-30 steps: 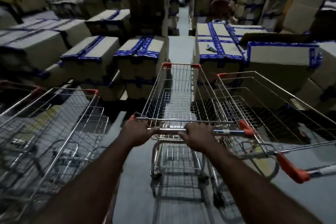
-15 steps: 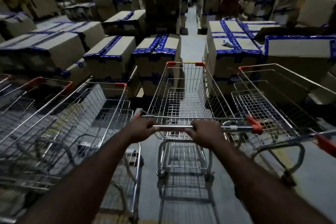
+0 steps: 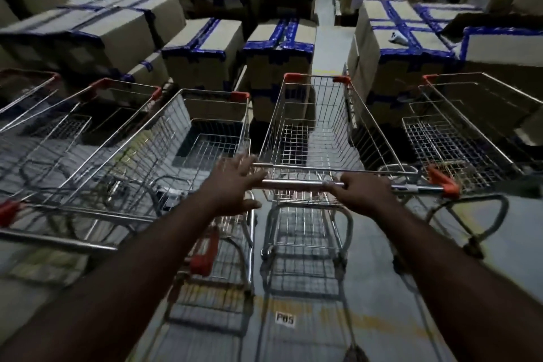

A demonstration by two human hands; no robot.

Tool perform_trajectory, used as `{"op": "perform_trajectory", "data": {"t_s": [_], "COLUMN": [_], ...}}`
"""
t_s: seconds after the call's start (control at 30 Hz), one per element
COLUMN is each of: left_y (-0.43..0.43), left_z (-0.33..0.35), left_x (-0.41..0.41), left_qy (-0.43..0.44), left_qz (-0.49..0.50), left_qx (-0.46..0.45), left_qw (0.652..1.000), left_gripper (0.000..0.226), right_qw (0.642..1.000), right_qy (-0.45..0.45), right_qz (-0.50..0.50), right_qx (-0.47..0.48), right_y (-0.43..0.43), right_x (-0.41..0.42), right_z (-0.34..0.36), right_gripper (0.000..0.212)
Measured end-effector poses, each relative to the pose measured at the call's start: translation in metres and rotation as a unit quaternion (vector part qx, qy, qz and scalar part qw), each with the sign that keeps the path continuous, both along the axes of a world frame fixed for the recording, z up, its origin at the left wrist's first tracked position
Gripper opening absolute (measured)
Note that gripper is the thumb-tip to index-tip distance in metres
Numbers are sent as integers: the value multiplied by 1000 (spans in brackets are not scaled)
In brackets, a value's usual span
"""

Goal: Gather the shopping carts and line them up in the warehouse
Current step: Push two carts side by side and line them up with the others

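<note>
Silver wire carts (orange corners), blue-taped tan boxes

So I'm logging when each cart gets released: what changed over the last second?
The left hand let go of the handle and now spreads its fingers by the bar's left end. The middle cart rolled forward, about level with the left cart and the right cart. The right hand still grips the handle; the taped boxes look unmoved.

Empty wire carts stand side by side, perhaps five.
</note>
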State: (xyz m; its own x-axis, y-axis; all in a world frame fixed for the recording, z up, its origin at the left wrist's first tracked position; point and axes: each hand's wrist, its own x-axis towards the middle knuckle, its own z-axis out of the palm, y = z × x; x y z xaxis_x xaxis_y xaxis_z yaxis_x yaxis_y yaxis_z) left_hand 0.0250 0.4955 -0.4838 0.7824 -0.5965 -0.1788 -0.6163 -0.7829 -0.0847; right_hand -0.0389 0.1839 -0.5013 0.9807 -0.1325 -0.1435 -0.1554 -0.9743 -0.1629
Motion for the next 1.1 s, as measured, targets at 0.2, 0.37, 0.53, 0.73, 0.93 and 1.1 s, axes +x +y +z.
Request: {"op": "perform_trajectory", "data": {"t_s": [0.2,0.37,0.53,0.73,0.93,1.1], "left_y": [33,55,61,66,69,62], "left_z": [14,26,8,1,-12,1], "left_x": [-42,-80,-111,-138,-172,-172], "left_qy": [120,158,114,62,-10,56], "left_qz": [37,82,107,105,167,205], "left_qx": [-41,-75,-84,-123,-179,-290], "left_qw": [991,981,984,985,969,933], "left_gripper": [101,116,136,126,96,88], "right_qw": [1000,999,999,998,998,999], "right_qy": [15,2,11,21,2,21], "right_qz": [6,26,31,47,40,25], "right_qx": [-21,-38,-39,-40,-50,-35], "right_y": [37,59,65,67,59,56], "right_x": [-33,-57,-80,-97,-114,-114], "right_z": [9,14,19,27,26,25], "right_gripper": [69,67,74,69,56,64]}}
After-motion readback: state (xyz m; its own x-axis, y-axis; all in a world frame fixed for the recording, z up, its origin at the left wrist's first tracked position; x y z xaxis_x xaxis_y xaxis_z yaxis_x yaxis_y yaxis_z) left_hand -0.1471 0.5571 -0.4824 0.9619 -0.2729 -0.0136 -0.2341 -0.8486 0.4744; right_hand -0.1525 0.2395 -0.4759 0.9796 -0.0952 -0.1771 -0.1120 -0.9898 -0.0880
